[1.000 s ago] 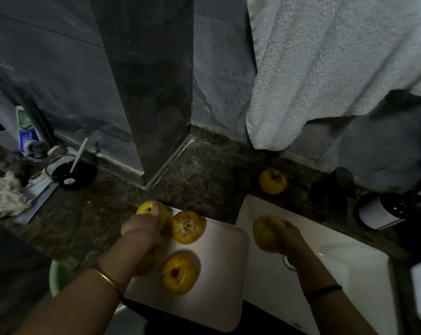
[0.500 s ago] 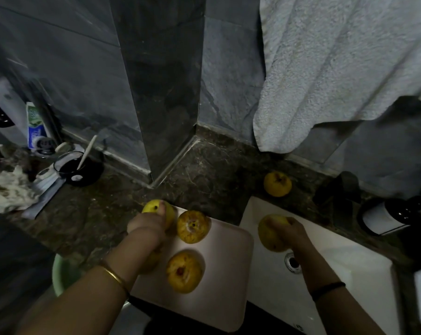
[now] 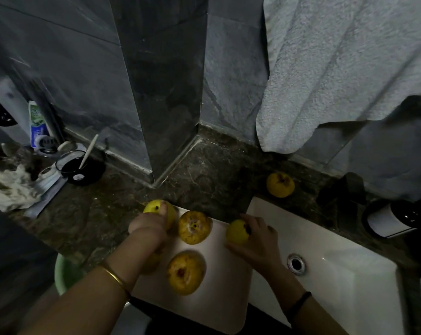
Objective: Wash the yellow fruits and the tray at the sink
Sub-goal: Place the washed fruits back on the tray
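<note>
Your left grip (image 3: pixel 147 223) curled round a yellow fruit (image 3: pixel 154 206) at the far-left corner of the tray (image 3: pixel 219 303), your right grip (image 3: pixel 258 240) clasping a second fruit (image 3: pixel 236 232) at the tray's right edge, a third fruit (image 3: pixel 152 262) under your left wrist mostly hidden.

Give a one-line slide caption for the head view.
Left hand grips a yellow fruit at the white tray's corner; right hand holds a second fruit beside the sink.

Right hand (image 3: pixel 255 240) moved off sink (image 3: pixel 349 286), fruit (image 3: pixel 237 232) now at tray (image 3: pixel 216 298) edge
</note>
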Demonstrator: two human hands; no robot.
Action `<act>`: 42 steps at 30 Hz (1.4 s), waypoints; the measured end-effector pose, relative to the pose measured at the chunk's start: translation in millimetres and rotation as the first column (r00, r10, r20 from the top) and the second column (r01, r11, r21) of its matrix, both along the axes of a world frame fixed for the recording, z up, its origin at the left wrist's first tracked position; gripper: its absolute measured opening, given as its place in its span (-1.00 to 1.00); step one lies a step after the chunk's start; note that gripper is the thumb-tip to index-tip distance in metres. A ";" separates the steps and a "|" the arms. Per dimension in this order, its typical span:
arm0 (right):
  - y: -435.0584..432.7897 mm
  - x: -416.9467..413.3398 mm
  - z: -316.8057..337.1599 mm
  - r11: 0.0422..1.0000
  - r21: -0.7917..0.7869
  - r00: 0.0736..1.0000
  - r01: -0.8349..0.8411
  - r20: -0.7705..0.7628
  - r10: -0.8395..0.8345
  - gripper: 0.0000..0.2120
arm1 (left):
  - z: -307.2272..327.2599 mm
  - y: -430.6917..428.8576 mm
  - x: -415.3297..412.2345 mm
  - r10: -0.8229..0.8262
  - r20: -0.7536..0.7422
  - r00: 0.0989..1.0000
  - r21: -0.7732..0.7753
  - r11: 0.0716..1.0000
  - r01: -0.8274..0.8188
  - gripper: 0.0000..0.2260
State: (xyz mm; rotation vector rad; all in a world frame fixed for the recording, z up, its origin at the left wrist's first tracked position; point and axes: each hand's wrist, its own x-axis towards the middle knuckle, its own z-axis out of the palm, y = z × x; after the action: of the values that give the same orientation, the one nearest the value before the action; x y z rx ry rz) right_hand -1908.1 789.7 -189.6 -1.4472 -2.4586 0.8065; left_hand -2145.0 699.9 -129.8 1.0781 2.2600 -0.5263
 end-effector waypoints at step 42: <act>175.6 4.7 -29.1 0.915 -0.039 0.916 0.402 0.041 -0.400 -0.07 | -13.0 -5.0 4.6 -0.022 -0.136 0.990 0.125 0.991 0.040 -0.19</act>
State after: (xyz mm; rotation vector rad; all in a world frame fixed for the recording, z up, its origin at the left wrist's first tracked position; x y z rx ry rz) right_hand -1903.5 965.4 -218.8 -1.9059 -2.0591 0.7563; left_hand -2140.4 694.9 -142.9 1.1740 2.4259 -0.4862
